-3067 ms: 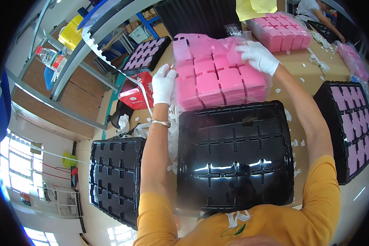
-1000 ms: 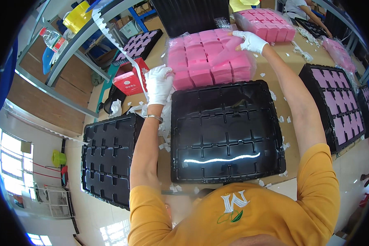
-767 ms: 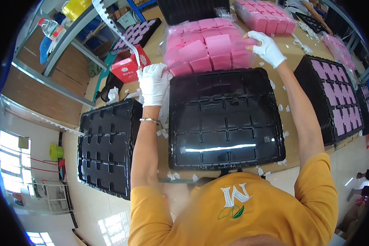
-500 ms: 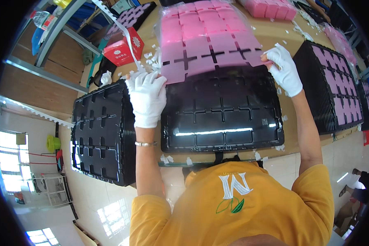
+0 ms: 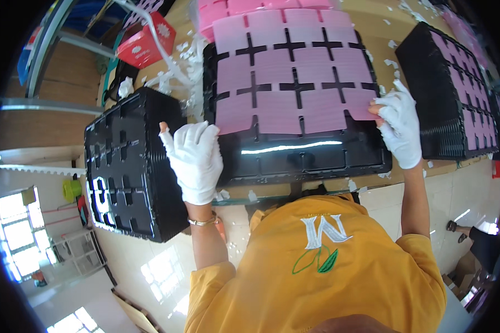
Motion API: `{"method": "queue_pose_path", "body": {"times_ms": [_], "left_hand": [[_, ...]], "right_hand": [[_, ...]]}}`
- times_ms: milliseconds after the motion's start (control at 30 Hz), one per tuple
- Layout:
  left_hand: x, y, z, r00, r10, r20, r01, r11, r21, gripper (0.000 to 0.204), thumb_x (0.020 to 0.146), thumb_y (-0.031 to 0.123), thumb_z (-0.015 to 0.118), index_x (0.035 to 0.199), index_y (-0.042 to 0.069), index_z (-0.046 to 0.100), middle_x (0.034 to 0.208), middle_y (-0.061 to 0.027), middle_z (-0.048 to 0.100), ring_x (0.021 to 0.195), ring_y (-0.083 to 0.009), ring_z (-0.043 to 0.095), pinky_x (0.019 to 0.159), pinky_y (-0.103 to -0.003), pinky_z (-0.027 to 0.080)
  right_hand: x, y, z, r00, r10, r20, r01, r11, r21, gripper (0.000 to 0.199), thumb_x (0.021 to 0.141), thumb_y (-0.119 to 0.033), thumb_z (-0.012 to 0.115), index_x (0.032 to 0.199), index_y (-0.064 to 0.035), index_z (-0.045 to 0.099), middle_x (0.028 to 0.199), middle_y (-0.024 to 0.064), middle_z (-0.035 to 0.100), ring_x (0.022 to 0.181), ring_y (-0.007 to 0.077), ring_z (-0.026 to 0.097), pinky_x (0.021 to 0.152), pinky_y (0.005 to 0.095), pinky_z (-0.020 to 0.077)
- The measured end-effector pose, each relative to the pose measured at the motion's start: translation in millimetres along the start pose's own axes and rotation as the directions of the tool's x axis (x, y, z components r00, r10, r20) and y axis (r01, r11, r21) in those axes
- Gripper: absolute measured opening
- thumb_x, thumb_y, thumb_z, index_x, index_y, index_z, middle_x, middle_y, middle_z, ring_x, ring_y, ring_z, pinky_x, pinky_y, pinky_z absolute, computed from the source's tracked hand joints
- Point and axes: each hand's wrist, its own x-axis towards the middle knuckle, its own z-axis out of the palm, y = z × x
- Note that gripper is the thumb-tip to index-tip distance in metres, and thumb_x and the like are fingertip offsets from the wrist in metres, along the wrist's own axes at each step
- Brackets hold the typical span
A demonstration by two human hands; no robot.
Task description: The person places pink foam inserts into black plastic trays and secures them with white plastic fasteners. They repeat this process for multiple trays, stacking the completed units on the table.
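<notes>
A thin pink foam sheet [image 5: 272, 108] with cross-shaped cutouts lies over most of a black plastic tray [image 5: 316, 158], whose near strip stays uncovered. At the sheet's near left corner is my left hand [image 5: 194, 161] in a white glove. Its fingers are closed at that corner, the pinch partly hidden, and one finger sticks out to the left. My right hand [image 5: 399, 127], also white-gloved with bare fingertips, pinches the near right corner. Behind the tray, more pink foam [image 5: 250, 6] is piled.
Stacked black trays [image 5: 133, 166] stand at the left. Another black stack [image 5: 444, 94], topped with pink foam, stands at the right. A red box [image 5: 147, 41], a white strip [image 5: 164, 47] and foam scraps [image 5: 391, 64] lie on the table. A metal frame [image 5: 50, 47] rises at far left.
The sheet has come nearer and down, now lying across the tray and covering much of it. Both hands have moved toward me with its corners. The view has shifted too.
</notes>
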Motion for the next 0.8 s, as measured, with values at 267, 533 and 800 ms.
{"method": "queue_pose_path", "body": {"times_ms": [267,533,800], "left_hand": [[-21,16,-16,0.999,-0.021,0.044,0.021,1.000,0.009,0.023,0.069,-0.002,0.070,0.087,0.011,0.064,0.088,-0.0013,0.060,0.086,-0.0231,0.059,0.108,-0.057,0.028],[-42,24,-20,0.997,-0.030,0.075,0.025,0.997,0.077,0.021,0.069,-0.001,0.071,0.084,0.012,0.063,0.087,-0.0004,0.061,0.086,-0.0218,0.059,0.111,-0.053,0.025],[-47,29,-28,0.993,-0.020,0.117,0.016,0.999,0.035,0.021,0.068,-0.002,0.070,0.084,0.011,0.063,0.085,-0.0005,0.060,0.085,-0.0223,0.058,0.111,-0.053,0.026]], "right_hand": [[-8,-18,-2,0.995,-0.011,0.100,0.012,1.000,-0.011,0.029,0.066,0.002,0.065,0.092,-0.0092,0.063,0.097,0.0057,0.063,0.087,0.0285,0.058,0.105,0.0540,0.0372],[-27,-32,-4,0.989,0.070,0.132,-0.061,0.996,-0.069,0.033,0.059,0.001,0.073,0.087,-0.0141,0.066,0.095,0.0012,0.064,0.089,0.0261,0.056,0.104,0.0536,0.0390],[-38,-45,-11,0.984,0.086,0.155,-0.065,0.989,-0.133,0.024,0.067,-0.003,0.074,0.084,-0.0162,0.063,0.092,0.0014,0.064,0.088,0.0253,0.056,0.103,0.0531,0.0396]]}}
